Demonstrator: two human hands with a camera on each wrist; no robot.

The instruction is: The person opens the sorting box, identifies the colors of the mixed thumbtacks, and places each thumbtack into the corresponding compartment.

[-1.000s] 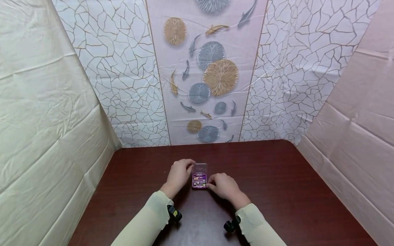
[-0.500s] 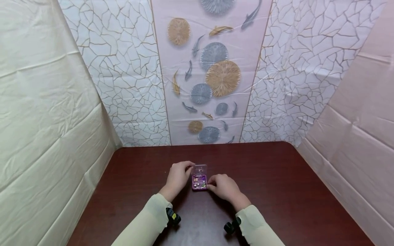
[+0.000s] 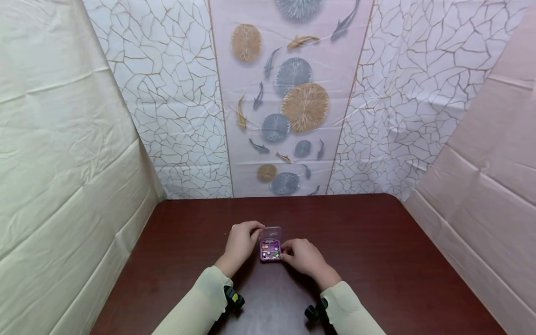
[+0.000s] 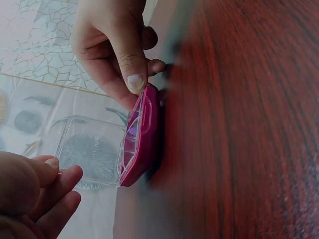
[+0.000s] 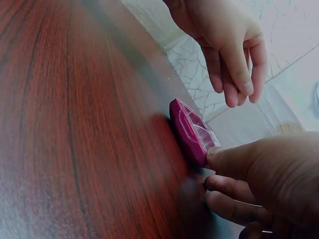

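A small magenta pill box (image 3: 270, 251) with a clear hinged lid (image 3: 270, 233) lies on the dark red table, lid raised. Small coloured pieces sit in its compartments. At the lid's upper left corner, my left hand (image 3: 241, 243) pinches the edge between thumb and fingers, plainly seen in the left wrist view. My right hand (image 3: 306, 256) holds the base at its right side. In the right wrist view, the thumb (image 5: 215, 157) presses on the base's corner, with the other fingers curled beside and below it. The lid looks faint against the backdrop there.
The dark red wooden table (image 3: 356, 232) extends around the box. Behind it hangs a patterned cloth (image 3: 284, 116), with pale cloth walls on the left and right. Black wrist cameras sit at both cuffs.
The head view has shifted slightly. The box and both hands appear a little lower in it. Both hands keep their hold, and the lid stays raised.
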